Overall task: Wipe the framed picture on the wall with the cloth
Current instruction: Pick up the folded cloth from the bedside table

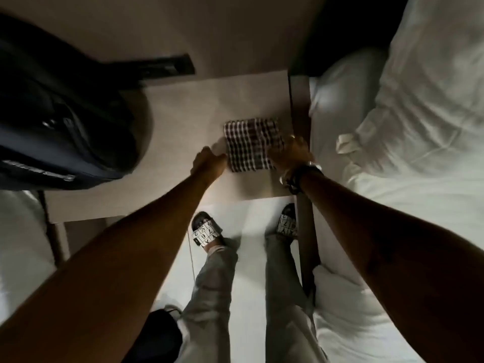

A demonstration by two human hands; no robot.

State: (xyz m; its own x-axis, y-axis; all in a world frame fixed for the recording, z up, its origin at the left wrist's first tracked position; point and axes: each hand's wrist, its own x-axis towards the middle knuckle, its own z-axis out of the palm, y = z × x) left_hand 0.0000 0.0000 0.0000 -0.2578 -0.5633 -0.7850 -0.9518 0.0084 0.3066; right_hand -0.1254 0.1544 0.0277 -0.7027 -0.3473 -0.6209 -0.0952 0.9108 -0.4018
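Observation:
A folded checked cloth (252,144), dark red and white, lies flat on a pale bedside table (183,121). My left hand (209,162) rests at the cloth's left edge, fingers curled on its near left corner. My right hand (290,151), with bracelets at the wrist, touches the cloth's right edge with fingers bent. Whether either hand pinches the fabric is hard to tell in the dim, blurred picture. No framed picture is in view.
A large dark backpack (60,113) covers the table's left side. A bed with white sheets (408,132) and a dark frame (300,106) stands right of the table. My feet in patterned slides (205,231) stand on a white floor. A dark switch panel (167,66) sits on the wall.

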